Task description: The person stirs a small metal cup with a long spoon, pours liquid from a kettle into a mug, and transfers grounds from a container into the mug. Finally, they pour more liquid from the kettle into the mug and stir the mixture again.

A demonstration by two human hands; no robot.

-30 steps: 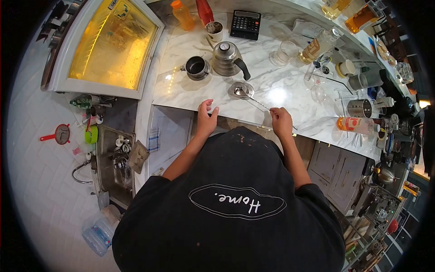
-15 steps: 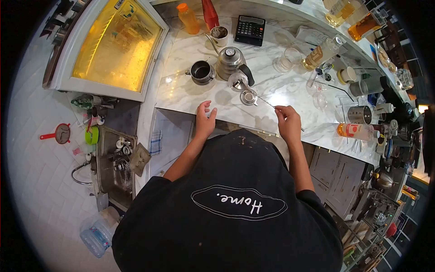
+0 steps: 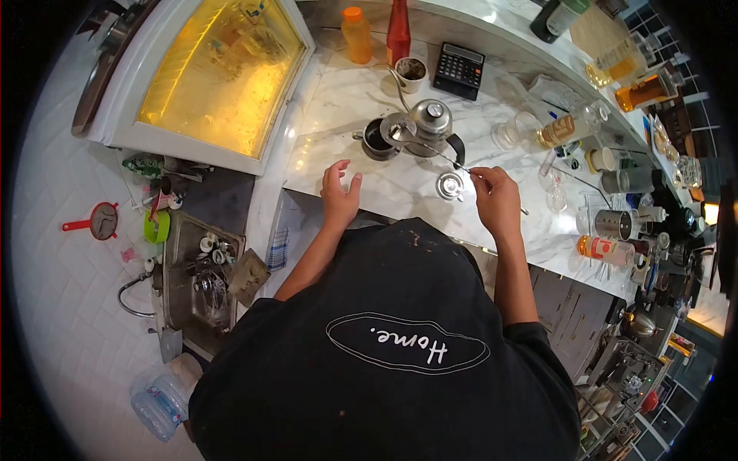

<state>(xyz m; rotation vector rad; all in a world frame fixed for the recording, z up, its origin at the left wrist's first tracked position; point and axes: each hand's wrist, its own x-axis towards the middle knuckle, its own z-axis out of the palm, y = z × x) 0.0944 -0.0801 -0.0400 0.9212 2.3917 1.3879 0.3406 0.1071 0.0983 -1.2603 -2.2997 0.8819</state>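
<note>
My right hand [image 3: 496,201] is closed in a pinch on a long-handled utensil [image 3: 437,154], thin and metal. Its round, shiny head reaches over the dark-filled metal cup [image 3: 379,150], overlapping the rim. The tail of the handle sticks out past my fingers on the right. Just behind stands a steel gooseneck kettle [image 3: 434,125], its black handle towards me. A small round silver piece [image 3: 450,186] lies on the marble counter beside my right fingers. My left hand [image 3: 340,196] is open and holds nothing, thumb apart from curved fingers, at the counter's front edge near the cup.
Along the back are an orange bottle [image 3: 356,37], a red bottle [image 3: 399,34], a white cup [image 3: 411,73] and a calculator [image 3: 460,71]. Glassware and bottles crowd the right side. A lit glass-door fridge [image 3: 223,77] and a sink [image 3: 201,284] are on the left.
My right hand has moved left and away from me, carrying the utensil's round head from in front of the kettle to over the metal cup. My left hand stays open. The camera view has shifted.
</note>
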